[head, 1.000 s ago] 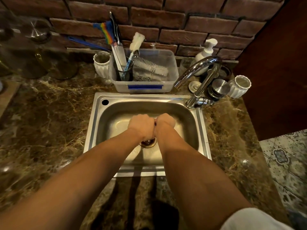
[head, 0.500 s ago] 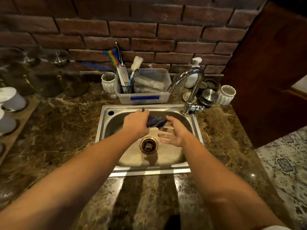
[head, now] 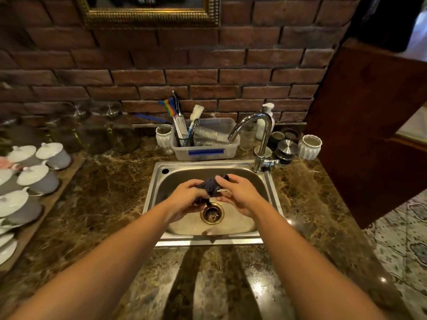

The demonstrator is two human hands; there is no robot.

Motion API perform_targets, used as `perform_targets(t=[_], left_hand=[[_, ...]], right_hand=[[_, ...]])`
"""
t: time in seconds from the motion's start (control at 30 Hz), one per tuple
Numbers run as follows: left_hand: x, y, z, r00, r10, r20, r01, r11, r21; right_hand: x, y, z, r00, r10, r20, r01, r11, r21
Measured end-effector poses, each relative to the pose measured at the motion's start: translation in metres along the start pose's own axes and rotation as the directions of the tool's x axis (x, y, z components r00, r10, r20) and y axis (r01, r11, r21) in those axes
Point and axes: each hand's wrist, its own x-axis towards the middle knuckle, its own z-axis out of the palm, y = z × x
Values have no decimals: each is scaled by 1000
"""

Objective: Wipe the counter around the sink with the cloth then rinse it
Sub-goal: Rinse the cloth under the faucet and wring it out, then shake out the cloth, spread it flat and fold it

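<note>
Item: dark cloth (head: 210,186), bunched and damp-looking, held in the air over the sink (head: 153,197) basin, just above the drain strainer (head: 212,214).
Left hand (head: 186,200): fingers curled round the cloth's lower part.
Right hand (head: 239,197): thumb and fingers pinching the cloth's upper end.
Faucet (head: 262,132): spout arches behind and to the right of the hands; no stream visible.
Counter (head: 104,204): brown marble, glossy, with a few droplets near the front edge.
Stage, as judged: rinse or wring, over the basin.
Hazard 1: if one hand lets go to reach the tap, the bunch hangs from one grip and may drop onto the strainer.
Hazard 2: a hard twist, or water striking the wad, could spray the rim and the counter.
Hazard 3: lifting the cloth out unwrung would likely drip along the front edge.
Hazard 4: the plastic tub (head: 205,152) of brushes stands just behind the rim, so a forward reach could knock it.
Bystanders: lidded cups (head: 39,179) at far left, well apart.
</note>
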Motion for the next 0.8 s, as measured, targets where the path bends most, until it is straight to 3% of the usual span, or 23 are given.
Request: perform_targets(t=[0.17,0.27,0.33,0.4,0.47,0.53,0.63,0.8], left_hand=[[-28,-7,1,998,-58,-6,54,962,-268],[-40,-5,-5,996,-86,-20,76,952,-297],[-51,-1,-9,997,-74,-13,69,970,-235],[-66,4,-12,999,-5,47,8,998,-63],[-83,9,-13,980,120,162,-148,973,178],[-98,15,-14,936,247,253,-326,878,350],[-114,22,-15,869,362,338,-475,800,367],[-133,17,-12,771,297,563,-561,736,380]], right_hand=[[-24,3,2,980,-164,-111,140,970,-199],[-43,-6,7,965,-247,-85,198,902,-384],[-59,-12,14,964,-266,-28,220,849,-480],[-77,-14,26,966,-257,14,230,839,-493],[-98,-18,40,971,-236,41,227,846,-482],[-119,-23,53,974,-223,44,217,852,-476],[-152,-24,62,968,-253,4,221,838,-498],[-200,-1,64,941,-322,-107,226,830,-510]])
